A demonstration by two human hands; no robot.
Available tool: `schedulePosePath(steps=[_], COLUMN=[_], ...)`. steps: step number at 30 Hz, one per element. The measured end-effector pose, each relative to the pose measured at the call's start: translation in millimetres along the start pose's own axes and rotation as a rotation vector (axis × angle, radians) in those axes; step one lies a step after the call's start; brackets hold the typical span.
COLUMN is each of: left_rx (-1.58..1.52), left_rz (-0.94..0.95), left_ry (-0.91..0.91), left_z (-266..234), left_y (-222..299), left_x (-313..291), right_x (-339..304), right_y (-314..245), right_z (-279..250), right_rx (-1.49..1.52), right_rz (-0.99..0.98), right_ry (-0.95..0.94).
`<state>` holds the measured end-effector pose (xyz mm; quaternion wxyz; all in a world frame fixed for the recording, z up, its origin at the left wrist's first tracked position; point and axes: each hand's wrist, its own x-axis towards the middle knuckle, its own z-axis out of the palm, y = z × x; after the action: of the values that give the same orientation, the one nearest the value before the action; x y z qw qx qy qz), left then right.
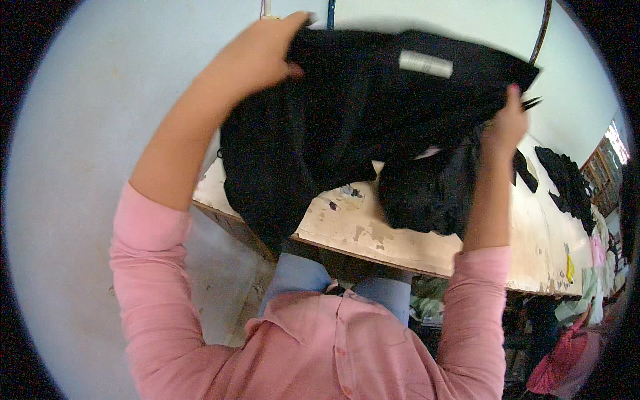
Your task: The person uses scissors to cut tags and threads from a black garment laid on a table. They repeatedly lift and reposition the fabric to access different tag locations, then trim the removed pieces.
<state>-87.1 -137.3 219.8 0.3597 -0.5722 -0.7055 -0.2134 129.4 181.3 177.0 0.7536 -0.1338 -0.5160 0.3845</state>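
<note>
A black garment [360, 100] is held up and spread between my two hands above the table, with a white label [427, 64] near its upper edge. What kind of garment it is does not show. My left hand [272, 55] grips its upper left corner. At the upper right, my right hand [508, 127] pinches the other side, thumb raised. A dark pointed tip [532, 103] sticks out beside the right hand; its kind is unclear. Below the garment, more black cloth [427, 197] hangs or lies over the table; I cannot tell whether it belongs to the same piece.
The worn pale table [427, 252] runs to the right, its front edge close to my body. Black cloth pieces [567, 180] lie at its far right, with a yellow object [570, 267] nearer. A pale wall [73, 173] stands left. A person in pink [573, 350] is at the lower right.
</note>
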Motion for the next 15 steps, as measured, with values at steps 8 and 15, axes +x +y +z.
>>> schedulePosePath(steps=[8, 15], left_rx=[-1.245, -0.975], left_rz=[-0.277, -0.486], left_ry=[0.093, -0.54], left_z=[-128.8, 29.8], left_y=[-69.9, -75.5], left_x=[-30.2, -115.7], right_x=[71.4, -14.9], right_y=[-169.6, -15.7], right_z=[-79.2, -117.3], right_rx=[0.203, -0.72], right_rz=[0.217, 0.211], right_ry=[-0.241, -0.584])
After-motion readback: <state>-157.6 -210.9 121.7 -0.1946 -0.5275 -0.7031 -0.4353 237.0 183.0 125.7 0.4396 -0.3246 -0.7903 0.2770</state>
